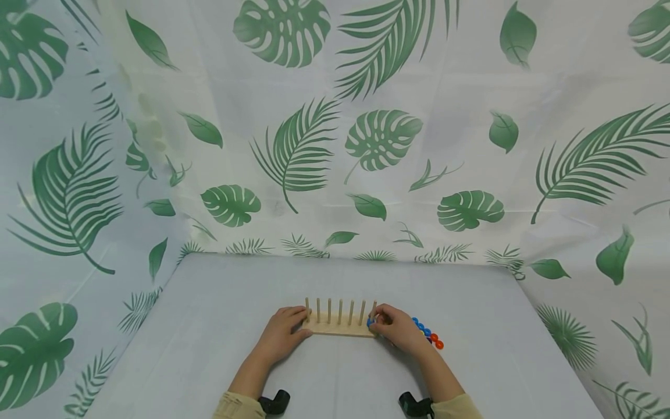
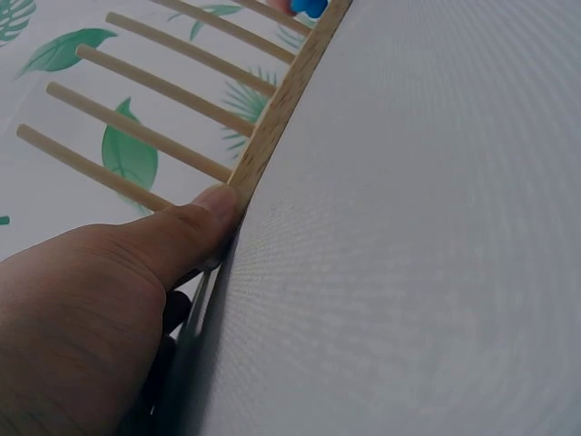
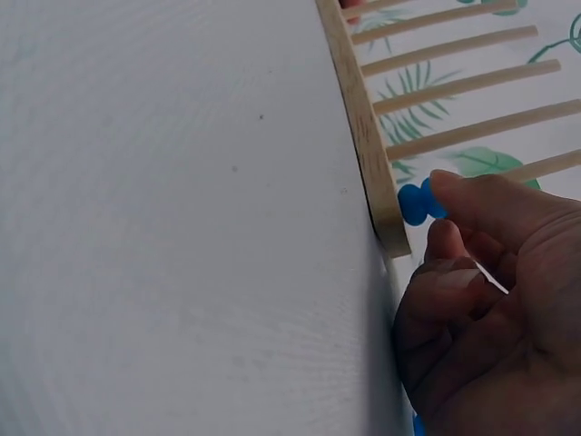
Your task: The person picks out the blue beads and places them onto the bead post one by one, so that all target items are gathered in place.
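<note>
A light wooden peg board [image 1: 340, 333] with several upright pegs stands on the table between the hands. My left hand [image 1: 283, 333] grips its left end, the thumb [image 2: 213, 204] on the front edge and the fingers toward the back. At the right end, my right hand [image 1: 396, 327] pinches a blue bead [image 3: 435, 202] between thumb and index finger, low on the last peg. Just under it, close to the board, sits another blue bead [image 3: 413, 205]. The fingers partly hide both beads and that peg.
Blue and red beads [image 1: 434, 337] lie on the table just right of the right hand, partly hidden by it. A white table [image 1: 335, 384] spreads around the board. Leaf-printed cloth [image 1: 314, 233] hangs behind and at the sides. A black device [image 1: 415, 404] sits at the right wrist.
</note>
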{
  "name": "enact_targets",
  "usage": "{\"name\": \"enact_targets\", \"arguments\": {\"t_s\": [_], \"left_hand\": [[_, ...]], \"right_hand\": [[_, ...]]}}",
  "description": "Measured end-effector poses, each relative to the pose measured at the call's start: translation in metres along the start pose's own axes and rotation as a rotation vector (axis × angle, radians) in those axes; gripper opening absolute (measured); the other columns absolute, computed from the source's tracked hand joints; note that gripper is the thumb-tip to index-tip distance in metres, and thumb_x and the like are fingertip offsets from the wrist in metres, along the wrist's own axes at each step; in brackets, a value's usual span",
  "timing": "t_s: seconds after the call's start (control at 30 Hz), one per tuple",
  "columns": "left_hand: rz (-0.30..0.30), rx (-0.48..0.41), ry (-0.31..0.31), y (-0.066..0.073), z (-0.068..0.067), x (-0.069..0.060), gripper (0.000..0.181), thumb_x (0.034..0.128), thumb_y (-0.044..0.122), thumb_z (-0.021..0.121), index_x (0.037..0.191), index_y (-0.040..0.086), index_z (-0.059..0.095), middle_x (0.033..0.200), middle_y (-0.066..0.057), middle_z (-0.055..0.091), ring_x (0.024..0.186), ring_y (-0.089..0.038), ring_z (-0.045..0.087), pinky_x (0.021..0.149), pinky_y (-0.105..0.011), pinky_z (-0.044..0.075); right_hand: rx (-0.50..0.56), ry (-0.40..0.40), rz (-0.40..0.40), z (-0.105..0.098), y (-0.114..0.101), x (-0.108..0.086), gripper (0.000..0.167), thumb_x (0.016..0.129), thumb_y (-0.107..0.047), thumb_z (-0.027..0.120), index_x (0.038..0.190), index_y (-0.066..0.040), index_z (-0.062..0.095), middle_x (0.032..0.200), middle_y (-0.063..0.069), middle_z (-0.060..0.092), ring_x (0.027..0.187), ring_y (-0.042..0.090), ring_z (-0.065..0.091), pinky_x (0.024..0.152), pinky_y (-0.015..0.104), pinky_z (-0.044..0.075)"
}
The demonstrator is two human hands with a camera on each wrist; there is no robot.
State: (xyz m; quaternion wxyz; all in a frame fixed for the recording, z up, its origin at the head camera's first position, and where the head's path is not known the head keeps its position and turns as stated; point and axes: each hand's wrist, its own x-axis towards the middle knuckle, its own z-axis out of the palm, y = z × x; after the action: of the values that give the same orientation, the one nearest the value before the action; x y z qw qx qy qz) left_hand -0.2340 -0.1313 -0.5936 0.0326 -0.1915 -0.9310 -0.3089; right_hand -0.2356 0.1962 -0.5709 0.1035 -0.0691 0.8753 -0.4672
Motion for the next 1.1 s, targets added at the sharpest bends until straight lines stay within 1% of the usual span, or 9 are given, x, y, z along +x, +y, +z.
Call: {"name": "enact_targets", "arguments": {"t_s": [0.17, 0.3, 0.43, 0.57, 0.67, 0.83, 0.93, 1.03, 1.1], "left_hand": [[0.005, 0.012, 0.004, 0.000, 0.000, 0.000, 0.053, 0.0916, 0.037, 0.069, 0.136, 0.009, 0.060, 0.140, -0.006, 0.059, 0.132, -0.030, 0.049, 0.111, -0.052, 0.040], [0.018, 0.017, 0.011, -0.001, 0.000, 0.000, 0.053, 0.0913, 0.037, 0.069, 0.136, 0.009, 0.061, 0.140, -0.006, 0.059, 0.132, -0.030, 0.050, 0.111, -0.052, 0.041], [0.027, 0.018, 0.013, -0.001, 0.000, 0.000, 0.053, 0.0910, 0.037, 0.070, 0.135, 0.008, 0.061, 0.139, -0.006, 0.060, 0.131, -0.031, 0.051, 0.110, -0.052, 0.042], [0.014, 0.017, 0.003, -0.001, 0.000, -0.001, 0.054, 0.0912, 0.037, 0.070, 0.136, 0.009, 0.060, 0.140, -0.006, 0.059, 0.132, -0.031, 0.050, 0.111, -0.052, 0.041], [-0.005, 0.004, 0.000, -0.001, 0.000, -0.001, 0.054, 0.0914, 0.038, 0.069, 0.137, 0.011, 0.060, 0.141, -0.004, 0.058, 0.134, -0.030, 0.049, 0.113, -0.051, 0.040], [0.004, 0.000, 0.007, -0.001, 0.000, -0.001, 0.054, 0.0913, 0.038, 0.069, 0.136, 0.010, 0.060, 0.141, -0.005, 0.058, 0.133, -0.030, 0.049, 0.112, -0.051, 0.041], [0.024, 0.011, 0.016, -0.001, 0.001, -0.001, 0.053, 0.0911, 0.038, 0.069, 0.135, 0.009, 0.061, 0.140, -0.006, 0.059, 0.132, -0.031, 0.050, 0.110, -0.052, 0.042], [0.030, 0.018, 0.020, -0.001, 0.000, -0.002, 0.053, 0.0908, 0.037, 0.070, 0.134, 0.009, 0.062, 0.139, -0.006, 0.060, 0.131, -0.031, 0.051, 0.109, -0.052, 0.043], [0.023, 0.016, 0.016, -0.001, 0.001, -0.002, 0.053, 0.0908, 0.037, 0.070, 0.135, 0.009, 0.062, 0.139, -0.006, 0.060, 0.131, -0.030, 0.051, 0.110, -0.052, 0.042]], "right_hand": [[0.000, 0.009, 0.013, -0.002, -0.004, -0.002, 0.024, 0.088, -0.025, 0.075, 0.108, -0.018, 0.063, 0.079, 0.001, 0.056, 0.056, 0.013, 0.048, 0.047, 0.026, 0.043], [-0.048, 0.058, -0.002, -0.009, -0.008, -0.005, 0.019, 0.090, -0.025, 0.074, 0.106, -0.023, 0.065, 0.081, 0.000, 0.057, 0.058, 0.013, 0.050, 0.048, 0.027, 0.045], [-0.121, 0.124, -0.031, -0.024, -0.012, -0.008, 0.014, 0.092, -0.026, 0.071, 0.105, -0.022, 0.068, 0.083, -0.003, 0.057, 0.067, 0.011, 0.049, 0.055, 0.025, 0.044], [-0.123, 0.140, -0.008, -0.046, -0.016, -0.013, 0.020, 0.094, -0.029, 0.069, 0.110, -0.017, 0.068, 0.086, 0.000, 0.058, 0.072, 0.014, 0.050, 0.059, 0.027, 0.044], [-0.121, 0.139, 0.016, -0.063, -0.012, -0.016, 0.026, 0.095, -0.033, 0.067, 0.114, -0.015, 0.067, 0.089, 0.001, 0.058, 0.076, 0.016, 0.051, 0.063, 0.028, 0.045], [-0.162, 0.144, 0.058, -0.084, 0.002, -0.021, 0.030, 0.096, -0.036, 0.064, 0.117, -0.014, 0.066, 0.098, 0.001, 0.063, 0.090, 0.018, 0.055, 0.075, 0.028, 0.049], [-0.179, 0.146, 0.078, -0.091, 0.010, -0.024, 0.030, 0.097, -0.036, 0.064, 0.117, -0.014, 0.066, 0.102, 0.001, 0.065, 0.095, 0.019, 0.056, 0.080, 0.029, 0.051], [-0.185, 0.144, 0.093, -0.095, 0.018, -0.025, 0.029, 0.096, -0.034, 0.065, 0.116, -0.013, 0.066, 0.104, 0.003, 0.065, 0.096, 0.020, 0.056, 0.081, 0.030, 0.051], [-0.190, 0.141, 0.105, -0.096, 0.024, -0.026, 0.028, 0.096, -0.033, 0.065, 0.115, -0.013, 0.066, 0.104, 0.003, 0.065, 0.095, 0.020, 0.056, 0.080, 0.030, 0.051]]}}
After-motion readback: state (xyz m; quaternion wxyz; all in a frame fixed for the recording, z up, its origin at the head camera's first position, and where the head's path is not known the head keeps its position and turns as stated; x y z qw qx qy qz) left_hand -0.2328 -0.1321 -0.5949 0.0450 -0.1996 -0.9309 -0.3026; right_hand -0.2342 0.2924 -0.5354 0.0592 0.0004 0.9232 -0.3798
